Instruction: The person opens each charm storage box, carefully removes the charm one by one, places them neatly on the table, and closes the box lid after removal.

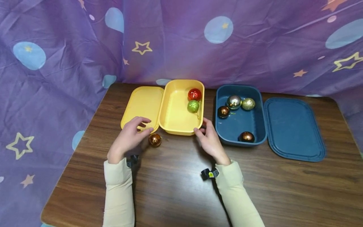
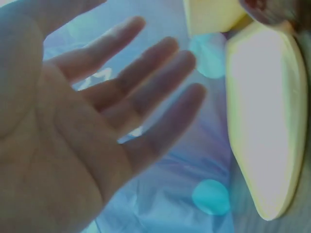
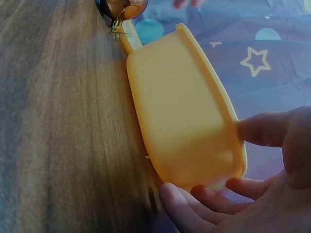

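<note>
My right hand (image 1: 210, 138) holds the near right corner of a yellow box (image 1: 177, 132). In the right wrist view its thumb (image 3: 262, 130) lies at the rim and the fingertips (image 3: 204, 194) are against the side wall. Inside that box sit a red bauble (image 1: 194, 94) and a glittery green bauble (image 1: 193, 106). My left hand (image 1: 129, 136) hovers over the near end of a yellow lid (image 1: 144, 105), its fingers spread and nothing in them. Just right of its thumb, a shiny brown bauble (image 1: 154, 140) rests on the table, in front of the lid.
A blue box (image 1: 241, 142) stands to the right, holding a silver bauble (image 1: 234, 102), a gold glitter bauble (image 1: 248, 103) and two brown baubles (image 1: 223, 112). Its blue lid (image 1: 295, 129) lies alongside. A purple patterned cloth (image 1: 175, 41) hangs behind the wooden table (image 1: 175, 189).
</note>
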Tool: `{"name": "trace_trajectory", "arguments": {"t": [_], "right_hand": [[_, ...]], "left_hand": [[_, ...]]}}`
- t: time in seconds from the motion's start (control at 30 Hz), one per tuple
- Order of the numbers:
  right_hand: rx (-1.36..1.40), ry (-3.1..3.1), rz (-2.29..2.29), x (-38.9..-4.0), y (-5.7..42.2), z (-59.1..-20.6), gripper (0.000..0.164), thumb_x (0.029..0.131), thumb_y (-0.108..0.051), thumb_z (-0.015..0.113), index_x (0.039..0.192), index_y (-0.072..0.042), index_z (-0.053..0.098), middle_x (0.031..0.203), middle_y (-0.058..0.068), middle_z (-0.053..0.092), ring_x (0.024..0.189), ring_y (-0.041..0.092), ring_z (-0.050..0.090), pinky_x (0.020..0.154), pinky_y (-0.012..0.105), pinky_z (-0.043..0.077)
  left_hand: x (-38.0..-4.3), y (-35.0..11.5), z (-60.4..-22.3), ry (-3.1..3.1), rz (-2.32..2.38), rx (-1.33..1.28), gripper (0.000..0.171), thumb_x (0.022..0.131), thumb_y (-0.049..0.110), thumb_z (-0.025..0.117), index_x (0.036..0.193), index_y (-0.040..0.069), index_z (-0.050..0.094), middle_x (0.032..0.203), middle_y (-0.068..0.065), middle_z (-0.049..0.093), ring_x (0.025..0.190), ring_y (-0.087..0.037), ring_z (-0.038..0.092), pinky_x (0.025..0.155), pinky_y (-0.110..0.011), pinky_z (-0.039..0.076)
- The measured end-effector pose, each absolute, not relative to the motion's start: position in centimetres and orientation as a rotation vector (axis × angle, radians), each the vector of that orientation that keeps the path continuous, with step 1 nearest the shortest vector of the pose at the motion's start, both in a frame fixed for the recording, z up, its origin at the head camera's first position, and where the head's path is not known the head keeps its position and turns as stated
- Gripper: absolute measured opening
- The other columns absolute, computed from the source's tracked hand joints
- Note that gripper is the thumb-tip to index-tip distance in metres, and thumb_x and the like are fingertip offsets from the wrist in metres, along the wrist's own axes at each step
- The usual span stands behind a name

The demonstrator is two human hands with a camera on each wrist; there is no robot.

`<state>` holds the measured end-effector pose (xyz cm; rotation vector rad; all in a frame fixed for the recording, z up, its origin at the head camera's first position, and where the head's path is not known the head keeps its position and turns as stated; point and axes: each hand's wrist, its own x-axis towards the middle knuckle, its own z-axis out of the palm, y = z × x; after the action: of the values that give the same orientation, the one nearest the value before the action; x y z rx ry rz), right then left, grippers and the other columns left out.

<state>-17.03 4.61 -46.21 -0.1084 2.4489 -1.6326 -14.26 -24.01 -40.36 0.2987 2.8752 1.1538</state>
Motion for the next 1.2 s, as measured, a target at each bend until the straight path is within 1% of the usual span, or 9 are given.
{"name": "trace_trajectory", "arguments": {"t": [0.13,0.23,0.4,0.6,0.7,0.83,0.93,1.1,1.2], "right_hand": [[-0.103,2.452,-1.633,-16.9,4.5,-46.3,0.062,0.096,-0.022,0.054,0.148,-0.003,0.026,0.144,0.020,0.041,0.119,0.034,0.055,0.099,0.044,0.048],[-0.102,2.458,-1.629,-16.8,4.6,-46.3,0.062,0.096,-0.021,0.054,0.148,-0.002,0.026,0.144,0.020,0.042,0.118,0.034,0.055,0.098,0.044,0.048],[-0.115,2.444,-1.639,-16.8,4.5,-46.3,0.062,0.096,-0.020,0.054,0.148,-0.001,0.025,0.145,0.021,0.041,0.120,0.035,0.054,0.098,0.044,0.048],[-0.119,2.436,-1.649,-17.0,4.4,-46.2,0.063,0.096,-0.022,0.054,0.148,-0.001,0.025,0.147,0.020,0.039,0.121,0.035,0.054,0.097,0.044,0.050],[-0.122,2.436,-1.649,-17.1,4.4,-46.1,0.062,0.096,-0.021,0.054,0.148,0.000,0.026,0.148,0.020,0.038,0.121,0.035,0.054,0.097,0.044,0.050],[-0.121,2.443,-1.633,-17.1,4.4,-46.1,0.063,0.096,-0.021,0.054,0.148,0.000,0.025,0.149,0.020,0.037,0.122,0.035,0.054,0.098,0.044,0.049],[-0.114,2.452,-1.623,-17.1,4.5,-46.0,0.063,0.096,-0.022,0.054,0.148,-0.001,0.025,0.149,0.020,0.037,0.122,0.034,0.054,0.098,0.044,0.049],[-0.113,2.462,-1.623,-17.1,4.7,-46.1,0.063,0.096,-0.022,0.054,0.148,0.000,0.026,0.147,0.021,0.039,0.120,0.034,0.055,0.097,0.044,0.049],[-0.114,2.459,-1.626,-17.1,4.7,-46.2,0.063,0.096,-0.023,0.054,0.148,-0.001,0.027,0.147,0.021,0.040,0.120,0.034,0.055,0.097,0.044,0.049]], "left_hand": [[-14.2,-23.1,-39.7,2.991,1.200,0.400,0.026,0.090,0.012,0.065,0.112,0.000,0.063,0.111,-0.019,0.064,0.102,-0.033,0.061,0.087,-0.050,0.052],[-14.6,-21.7,-39.1,3.040,1.125,0.532,0.024,0.090,0.013,0.065,0.111,0.000,0.064,0.109,-0.015,0.064,0.101,-0.031,0.060,0.087,-0.046,0.051],[-15.5,-18.4,-37.3,3.071,0.747,0.781,0.029,0.089,0.019,0.068,0.114,0.004,0.063,0.111,-0.010,0.061,0.096,-0.025,0.060,0.086,-0.039,0.050],[-17.4,-15.1,-35.9,3.049,0.399,0.981,0.034,0.088,0.021,0.069,0.117,0.006,0.062,0.112,-0.010,0.059,0.091,-0.024,0.060,0.081,-0.039,0.052],[-18.5,-14.1,-36.0,3.009,0.375,0.977,0.035,0.089,0.022,0.067,0.120,0.006,0.061,0.115,-0.010,0.059,0.095,-0.024,0.060,0.083,-0.037,0.052],[-20.4,-13.1,-36.2,2.945,0.554,0.918,0.034,0.092,0.021,0.064,0.121,0.005,0.061,0.118,-0.011,0.060,0.104,-0.024,0.058,0.093,-0.036,0.049],[-21.8,-12.5,-36.5,2.930,0.708,0.834,0.033,0.093,0.019,0.061,0.122,0.005,0.061,0.120,-0.010,0.060,0.111,-0.024,0.057,0.101,-0.036,0.045],[-23.5,-11.5,-37.3,2.936,0.739,0.636,0.038,0.094,0.017,0.056,0.131,0.006,0.055,0.130,-0.010,0.056,0.120,-0.024,0.053,0.106,-0.036,0.042],[-24.3,-11.0,-38.0,2.901,0.727,0.555,0.042,0.094,0.011,0.055,0.135,0.005,0.052,0.133,-0.013,0.054,0.124,-0.026,0.052,0.109,-0.037,0.040]]}}
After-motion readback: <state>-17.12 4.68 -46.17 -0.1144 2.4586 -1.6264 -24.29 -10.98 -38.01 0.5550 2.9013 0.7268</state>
